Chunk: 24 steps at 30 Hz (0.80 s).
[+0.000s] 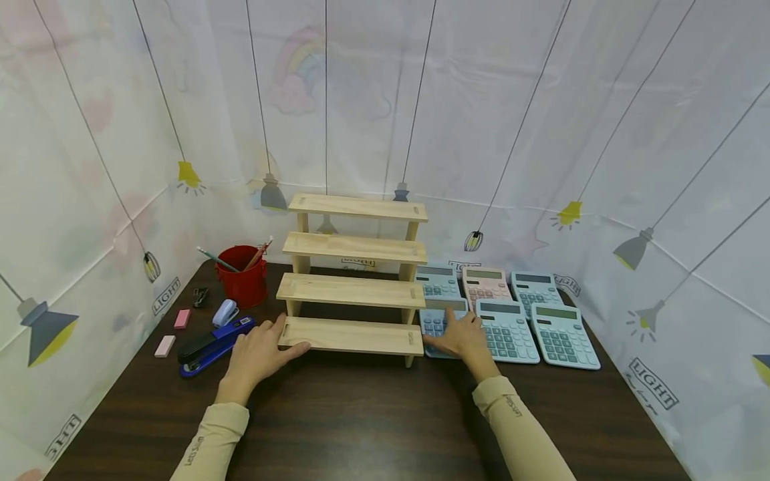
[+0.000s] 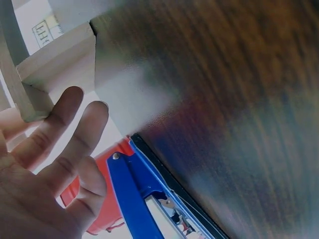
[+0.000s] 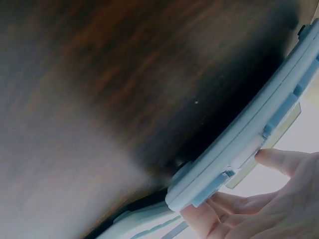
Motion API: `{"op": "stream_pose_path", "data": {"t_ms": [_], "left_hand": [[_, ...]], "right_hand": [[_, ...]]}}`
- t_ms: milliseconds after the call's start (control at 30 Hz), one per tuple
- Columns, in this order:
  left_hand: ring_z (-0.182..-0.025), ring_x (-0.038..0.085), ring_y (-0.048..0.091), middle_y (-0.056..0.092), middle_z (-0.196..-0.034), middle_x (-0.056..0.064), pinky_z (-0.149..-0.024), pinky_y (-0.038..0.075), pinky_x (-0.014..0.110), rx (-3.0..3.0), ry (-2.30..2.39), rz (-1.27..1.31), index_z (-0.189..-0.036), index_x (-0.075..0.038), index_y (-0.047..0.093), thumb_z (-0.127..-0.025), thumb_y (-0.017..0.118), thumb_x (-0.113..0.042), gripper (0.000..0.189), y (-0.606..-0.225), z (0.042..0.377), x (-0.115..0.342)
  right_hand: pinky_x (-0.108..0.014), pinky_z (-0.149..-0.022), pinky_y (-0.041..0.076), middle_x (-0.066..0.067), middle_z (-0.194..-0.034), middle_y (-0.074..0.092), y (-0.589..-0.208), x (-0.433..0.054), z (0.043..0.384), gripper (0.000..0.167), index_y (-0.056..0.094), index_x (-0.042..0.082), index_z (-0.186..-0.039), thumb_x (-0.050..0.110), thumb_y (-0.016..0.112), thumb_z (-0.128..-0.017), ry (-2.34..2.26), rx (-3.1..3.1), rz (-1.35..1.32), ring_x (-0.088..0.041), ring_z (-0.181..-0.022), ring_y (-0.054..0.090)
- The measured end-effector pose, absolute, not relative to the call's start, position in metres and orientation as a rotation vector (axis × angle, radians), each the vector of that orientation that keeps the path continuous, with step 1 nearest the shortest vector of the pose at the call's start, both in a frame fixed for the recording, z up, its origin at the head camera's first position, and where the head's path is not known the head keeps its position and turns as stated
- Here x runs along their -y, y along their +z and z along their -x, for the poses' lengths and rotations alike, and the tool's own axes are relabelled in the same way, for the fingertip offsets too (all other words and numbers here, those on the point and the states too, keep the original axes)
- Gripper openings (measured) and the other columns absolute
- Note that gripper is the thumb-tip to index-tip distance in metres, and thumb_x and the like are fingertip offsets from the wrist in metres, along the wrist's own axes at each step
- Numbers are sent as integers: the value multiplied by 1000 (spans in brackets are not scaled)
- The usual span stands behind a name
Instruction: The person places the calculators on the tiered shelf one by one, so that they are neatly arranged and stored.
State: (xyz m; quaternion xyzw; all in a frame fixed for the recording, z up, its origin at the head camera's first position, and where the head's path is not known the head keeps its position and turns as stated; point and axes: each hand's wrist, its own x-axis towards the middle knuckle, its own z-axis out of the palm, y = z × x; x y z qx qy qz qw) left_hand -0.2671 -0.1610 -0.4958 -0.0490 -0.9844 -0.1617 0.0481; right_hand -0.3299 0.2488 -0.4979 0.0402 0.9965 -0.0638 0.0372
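A light wooden display rack (image 1: 351,337) with several stepped shelves stands on the dark table. At its bottom shelf's left end is my left hand (image 1: 257,351), the thumb lying along the front edge. In the left wrist view, its fingers (image 2: 82,132) extend loosely beside the rack's wooden end. My right hand (image 1: 460,337) spreads over a blue calculator (image 1: 434,326) beside the rack's right end, its thumb reaching toward the bottom shelf. The right wrist view shows that calculator (image 3: 239,144) edge-on, with fingertips right at its face and end.
Several blue calculators (image 1: 565,337) and a pink calculator (image 1: 485,284) lie in two rows on the right. On the left are a blue stapler (image 1: 210,347), a small white-and-blue stapler (image 1: 225,312), two erasers (image 1: 182,318), a black clip (image 1: 200,296) and a red bucket (image 1: 243,284) holding pencils.
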Motion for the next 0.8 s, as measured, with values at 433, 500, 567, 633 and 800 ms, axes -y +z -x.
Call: {"op": "stream_pose_path", "data": {"t_ms": [433,500,567,633,800], "left_hand": [[-101,39,65,65,-124,24,-86,53,56,3014,-498,156,-148,-2,45,-87,58,-73,95,-495,265,162],[-103,39,65,64,-126,24,-88,52,58,3019,-499,152,-149,-2,45,-87,58,-73,95,-495,264,163],[-105,40,65,64,-126,24,-89,52,59,3018,-502,151,-149,-2,45,-87,57,-74,96,-496,265,163],[-105,40,64,64,-127,23,-89,52,59,3014,-501,154,-149,-3,45,-87,56,-75,96,-497,265,163],[-104,41,64,64,-126,24,-87,53,58,2995,-505,164,-149,-2,45,-86,56,-75,97,-497,265,161]], "right_hand": [[-70,-101,42,-49,-147,26,-488,-253,322,110,23,8,-160,74,61,-81,-269,-3059,-129,-67,-135,30],[-70,-101,41,-50,-147,25,-484,-255,322,111,22,7,-160,74,61,-81,-280,-3061,-127,-68,-134,31],[-70,-102,40,-50,-146,25,-480,-257,321,111,22,6,-160,73,61,-81,-298,-3065,-130,-69,-133,30],[-71,-102,40,-50,-145,25,-474,-259,321,111,21,6,-160,73,61,-81,-305,-3069,-128,-69,-133,31],[-72,-99,41,-51,-145,24,-458,-267,321,111,18,7,-161,74,58,-82,-322,-3078,-122,-69,-133,30]]}}
